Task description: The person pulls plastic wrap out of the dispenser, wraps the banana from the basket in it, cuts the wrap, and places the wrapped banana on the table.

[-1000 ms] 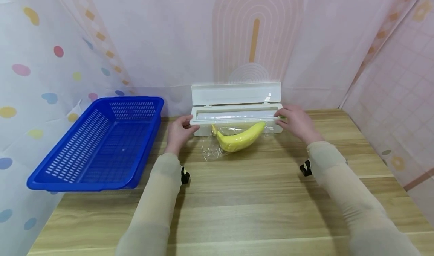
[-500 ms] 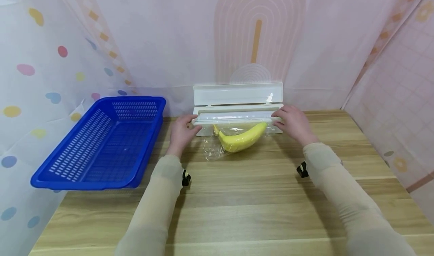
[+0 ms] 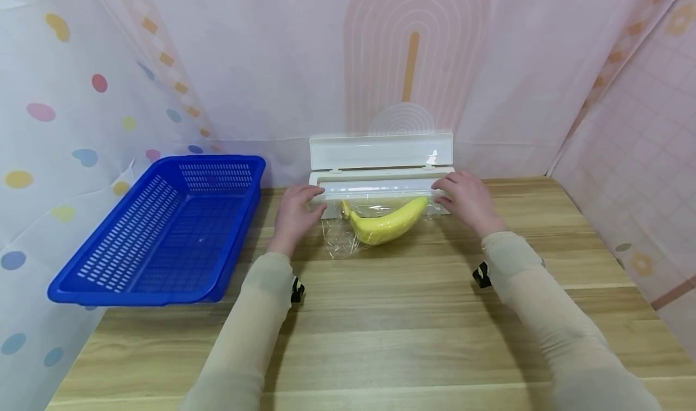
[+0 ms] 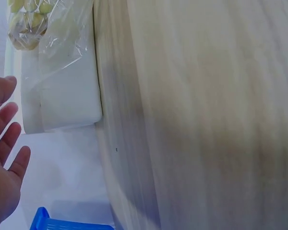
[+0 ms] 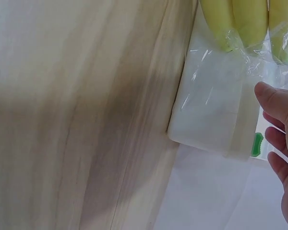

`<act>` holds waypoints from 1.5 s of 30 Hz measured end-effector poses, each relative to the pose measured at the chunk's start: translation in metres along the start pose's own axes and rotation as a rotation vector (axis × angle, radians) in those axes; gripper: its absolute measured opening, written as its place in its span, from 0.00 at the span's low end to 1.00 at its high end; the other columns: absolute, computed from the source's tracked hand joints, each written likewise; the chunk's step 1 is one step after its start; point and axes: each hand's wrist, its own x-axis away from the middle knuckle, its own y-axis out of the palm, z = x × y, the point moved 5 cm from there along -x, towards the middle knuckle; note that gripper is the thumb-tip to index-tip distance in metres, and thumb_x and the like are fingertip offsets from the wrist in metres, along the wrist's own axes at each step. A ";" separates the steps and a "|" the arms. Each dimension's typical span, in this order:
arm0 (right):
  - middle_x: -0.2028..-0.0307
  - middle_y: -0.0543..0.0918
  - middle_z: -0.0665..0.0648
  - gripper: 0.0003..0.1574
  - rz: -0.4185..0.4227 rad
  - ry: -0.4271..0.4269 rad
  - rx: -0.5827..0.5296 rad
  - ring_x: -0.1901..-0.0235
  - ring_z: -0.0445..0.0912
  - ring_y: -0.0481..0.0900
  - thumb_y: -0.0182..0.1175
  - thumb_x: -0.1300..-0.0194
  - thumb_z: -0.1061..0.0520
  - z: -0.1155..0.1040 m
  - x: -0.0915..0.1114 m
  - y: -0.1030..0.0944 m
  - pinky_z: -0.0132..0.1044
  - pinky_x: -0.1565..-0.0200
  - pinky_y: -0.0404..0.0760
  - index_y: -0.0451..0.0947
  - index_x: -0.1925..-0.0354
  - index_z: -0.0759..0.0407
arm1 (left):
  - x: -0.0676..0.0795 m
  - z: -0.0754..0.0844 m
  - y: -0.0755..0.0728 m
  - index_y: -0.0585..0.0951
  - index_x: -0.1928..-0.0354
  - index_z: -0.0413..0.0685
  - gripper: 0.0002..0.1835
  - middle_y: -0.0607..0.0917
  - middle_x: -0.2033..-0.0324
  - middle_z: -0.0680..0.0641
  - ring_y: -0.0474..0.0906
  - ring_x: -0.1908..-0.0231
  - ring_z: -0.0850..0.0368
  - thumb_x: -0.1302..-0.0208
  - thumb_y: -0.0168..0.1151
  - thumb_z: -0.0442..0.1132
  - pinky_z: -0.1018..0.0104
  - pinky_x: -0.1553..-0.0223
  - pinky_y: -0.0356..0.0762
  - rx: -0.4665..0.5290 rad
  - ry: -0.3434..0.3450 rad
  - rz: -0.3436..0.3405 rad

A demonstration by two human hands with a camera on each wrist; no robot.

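Observation:
A white cling film dispenser stands at the back of the table with its lid raised and a roll of film inside. Against its front lies a bunch of yellow bananas, partly covered by clear cling film. My left hand is at the dispenser's left end, its fingers apart and relaxed. At the right end is my right hand, thumb and fingers loosely bent and apart. Whether either hand's fingertips touch the film cannot be made out. A green piece shows on the dispenser beside the right fingers.
On the left of the wooden table sits a blue plastic basket with slotted sides. A patterned cloth wall rises close behind the dispenser, and cloth also hangs at both sides.
Both hands have moved a little inward along the dispenser, toward each other. The bananas and the dispenser stay in place; the head view has shifted slightly.

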 end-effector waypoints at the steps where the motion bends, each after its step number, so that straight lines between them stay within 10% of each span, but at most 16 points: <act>1: 0.55 0.85 0.60 0.17 0.003 -0.004 0.001 0.54 0.58 0.78 0.72 0.42 0.59 0.000 0.000 0.000 0.52 0.51 0.76 0.83 0.54 0.60 | 0.000 0.001 0.000 0.84 0.48 0.39 0.18 0.84 0.50 0.39 0.75 0.45 0.41 0.42 0.71 0.34 0.49 0.36 0.64 -0.012 0.018 0.008; 13: 0.66 0.85 0.58 0.05 0.070 0.018 0.017 0.63 0.55 0.79 0.71 0.43 0.64 -0.002 -0.001 0.003 0.50 0.57 0.77 0.84 0.67 0.62 | -0.002 0.009 0.000 0.85 0.50 0.40 0.15 0.88 0.61 0.43 0.80 0.56 0.43 0.40 0.68 0.30 0.51 0.49 0.74 -0.029 0.023 0.042; 31: 0.66 0.84 0.62 0.03 -0.005 0.150 -0.107 0.62 0.57 0.78 0.66 0.39 0.65 -0.006 0.013 -0.004 0.52 0.53 0.77 0.81 0.65 0.64 | 0.008 0.015 0.001 0.87 0.63 0.39 0.06 0.88 0.67 0.43 0.80 0.67 0.53 0.41 0.66 0.28 0.68 0.64 0.77 0.304 -0.153 0.041; 45: 0.67 0.84 0.60 0.04 0.045 0.124 -0.245 0.64 0.55 0.80 0.66 0.39 0.68 -0.004 0.054 -0.022 0.52 0.57 0.78 0.79 0.67 0.62 | 0.036 0.046 -0.015 0.87 0.64 0.38 0.05 0.87 0.66 0.42 0.80 0.65 0.57 0.41 0.67 0.26 0.70 0.60 0.79 0.484 -0.017 -0.077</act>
